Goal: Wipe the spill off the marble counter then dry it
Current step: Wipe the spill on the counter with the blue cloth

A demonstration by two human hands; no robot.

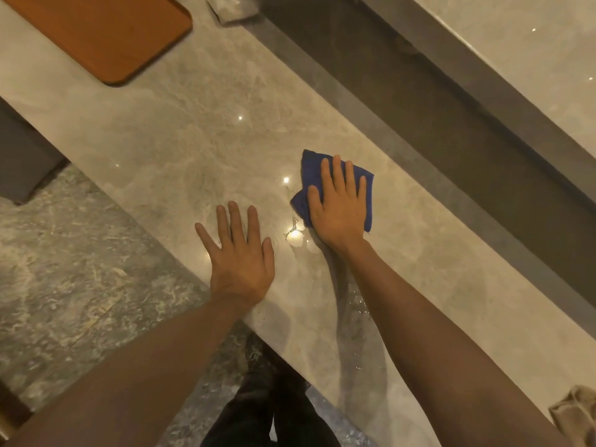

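A folded blue cloth lies on the grey marble counter. My right hand presses flat on top of it, fingers spread. A small clear puddle of spill glints just left of that hand, between my two hands. More wet droplets shine on the counter under my right forearm. My left hand rests flat and empty on the counter near its front edge, fingers apart.
An orange-brown wooden tray sits at the far left of the counter. A beige cloth lies at the lower right. A dark recessed channel runs behind the counter. A crumpled wrapper is at the top.
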